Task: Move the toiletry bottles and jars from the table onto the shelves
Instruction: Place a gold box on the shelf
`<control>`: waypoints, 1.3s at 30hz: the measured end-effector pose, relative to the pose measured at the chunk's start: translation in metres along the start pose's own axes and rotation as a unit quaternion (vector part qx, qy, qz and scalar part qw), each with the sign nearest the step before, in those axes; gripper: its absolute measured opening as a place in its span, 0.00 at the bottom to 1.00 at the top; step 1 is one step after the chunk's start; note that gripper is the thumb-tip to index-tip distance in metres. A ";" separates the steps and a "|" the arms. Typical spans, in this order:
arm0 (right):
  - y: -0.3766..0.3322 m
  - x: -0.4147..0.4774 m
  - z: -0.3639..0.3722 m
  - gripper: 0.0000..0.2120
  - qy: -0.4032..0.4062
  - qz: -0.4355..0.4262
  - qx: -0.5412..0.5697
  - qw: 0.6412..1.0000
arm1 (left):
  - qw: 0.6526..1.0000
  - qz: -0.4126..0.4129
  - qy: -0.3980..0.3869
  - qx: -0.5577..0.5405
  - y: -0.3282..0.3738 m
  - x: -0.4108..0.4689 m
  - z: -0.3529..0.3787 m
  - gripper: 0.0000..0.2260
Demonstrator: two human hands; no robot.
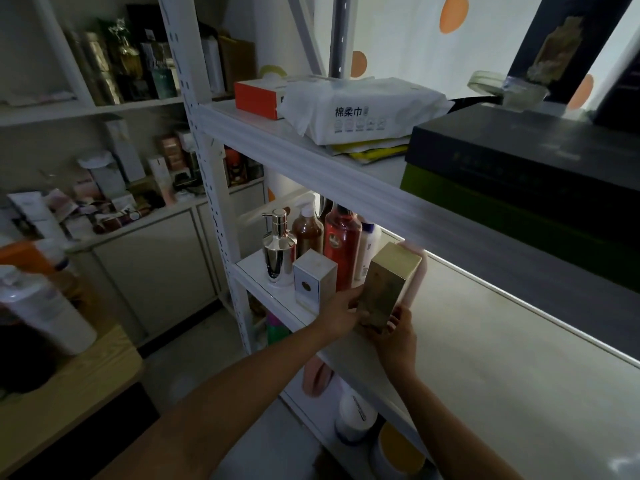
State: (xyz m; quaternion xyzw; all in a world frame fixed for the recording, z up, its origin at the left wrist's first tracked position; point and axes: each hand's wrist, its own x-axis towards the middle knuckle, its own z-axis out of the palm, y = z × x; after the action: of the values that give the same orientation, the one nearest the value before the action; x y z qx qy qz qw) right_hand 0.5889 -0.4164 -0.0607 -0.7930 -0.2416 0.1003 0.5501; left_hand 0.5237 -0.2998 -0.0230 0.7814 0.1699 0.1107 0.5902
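Dim storeroom with a white metal rack; its middle shelf [502, 341] is pale and bare toward 3 o'clock, beneath the upper shelf [311, 154] and its thick front edge; a wooden counter [69, 393] sits at 8 o'clock. Both hands hold a tall gold box [384, 289] upright at the middle shelf's front lip; the left hand [341, 315] wraps its 9 o'clock side; the right hand [396, 344] cups its base from 5 o'clock. A white box [313, 280] stands just beside it at 9 o'clock; a silver pump bottle [278, 251] and a red bottle [343, 247] crowd 11 o'clock.
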 end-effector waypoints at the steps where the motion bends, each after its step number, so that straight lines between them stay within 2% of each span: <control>1: 0.002 0.000 0.001 0.23 0.003 0.000 -0.005 1.000 | 1.000 -0.002 0.001 -0.002 -0.001 0.000 0.000 0.14; 5: 0.008 0.000 0.005 0.21 0.007 0.009 -0.016 1.000 | 1.000 -0.002 -0.004 -0.010 -0.002 0.000 -0.001 0.16; 9: 0.010 -0.003 0.005 0.19 0.000 0.024 -0.052 0.998 | 0.999 -0.012 -0.030 0.004 -0.005 -0.009 -0.007 0.31; 11: 0.010 -0.011 0.004 0.23 -0.005 0.009 -0.073 0.997 | 0.998 -0.015 -0.026 0.046 -0.009 -0.018 -0.016 0.39; 13: 0.005 -0.026 0.003 0.28 -0.010 -0.005 -0.076 0.997 | 0.996 -0.001 -0.024 0.091 -0.015 -0.030 -0.031 0.43; 18: -0.002 -0.080 0.017 0.31 0.034 -0.020 -0.069 0.997 | 0.983 0.037 -0.033 0.179 -0.037 -0.079 -0.077 0.38; 20: -0.008 -0.102 0.038 0.35 0.007 -0.037 -0.077 0.996 | 0.964 0.067 -0.034 0.255 -0.046 -0.104 -0.099 0.38; 22: -0.015 -0.116 0.069 0.41 -0.053 -0.087 -0.145 0.984 | 0.936 0.081 -0.017 0.342 -0.057 -0.131 -0.127 0.38; 25: -0.031 -0.125 0.129 0.50 -0.183 -0.169 -0.247 0.937 | 0.895 0.019 0.007 0.446 -0.080 -0.171 -0.176 0.42; 28: -0.058 -0.135 0.195 0.53 -0.311 -0.242 -0.255 0.883 | 0.863 -0.067 0.061 0.497 -0.111 -0.221 -0.230 0.49; 30: -0.084 -0.147 0.238 0.58 -0.389 -0.262 -0.257 0.845 | 0.851 -0.121 0.115 0.497 -0.130 -0.264 -0.266 0.48; 34: -0.131 -0.179 0.325 0.65 -0.483 -0.312 -0.286 0.767 | 0.827 -0.211 0.207 0.478 -0.154 -0.364 -0.321 0.55; 37: -0.162 -0.221 0.380 0.66 -0.572 -0.296 -0.257 0.720 | 0.809 -0.276 0.275 0.441 -0.167 -0.439 -0.343 0.56; 39: -0.179 -0.252 0.409 0.63 -0.605 -0.302 -0.244 0.695 | 0.789 -0.319 0.306 0.426 -0.173 -0.480 -0.352 0.56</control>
State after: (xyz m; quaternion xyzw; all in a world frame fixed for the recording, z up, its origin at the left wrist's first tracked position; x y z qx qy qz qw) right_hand 0.1482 -0.1537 -0.0756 -0.5521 -0.7645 0.3246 0.0732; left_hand -0.0718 -0.1356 -0.0781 0.7802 0.6111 0.0663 0.1162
